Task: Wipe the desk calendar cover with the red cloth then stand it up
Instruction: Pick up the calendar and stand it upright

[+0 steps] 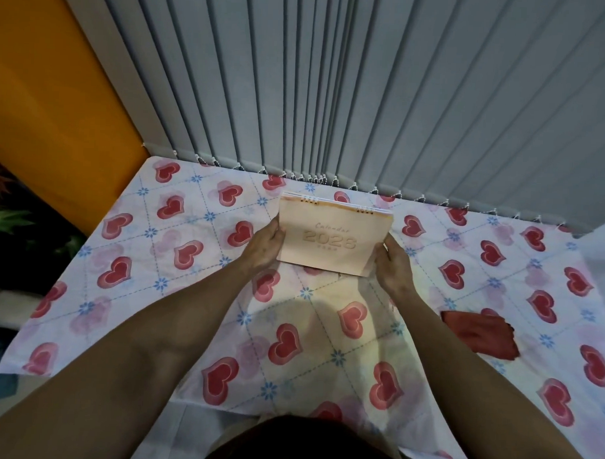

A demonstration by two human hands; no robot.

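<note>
Now we see our left hand (264,247) gripping the left edge of the desk calendar (331,239), thumb on the front cover and the other fingers curled out of sight behind it. The calendar is a pale peach card rectangle, smooth and matte, with "2026" embossed on the cover and two sets of wire rings along its top edge. It sits between our two hands, cover towards us, its lower edge at or just above the tablecloth (176,273); we cannot tell whether it touches. Our right hand (392,266) clamps the lower right corner, thumb in front, fingers closed behind.

Beneath the fingers spreads a thin, slightly creased cloth printed with red hearts and blue flowers. Beyond the fingertips hang grey vertical blinds (367,94), their bottom chain close behind the calendar's top. To the right of our right wrist, well apart, lies the red cloth (479,333), crumpled and flat. Open cloth lies on either side of both hands.
</note>
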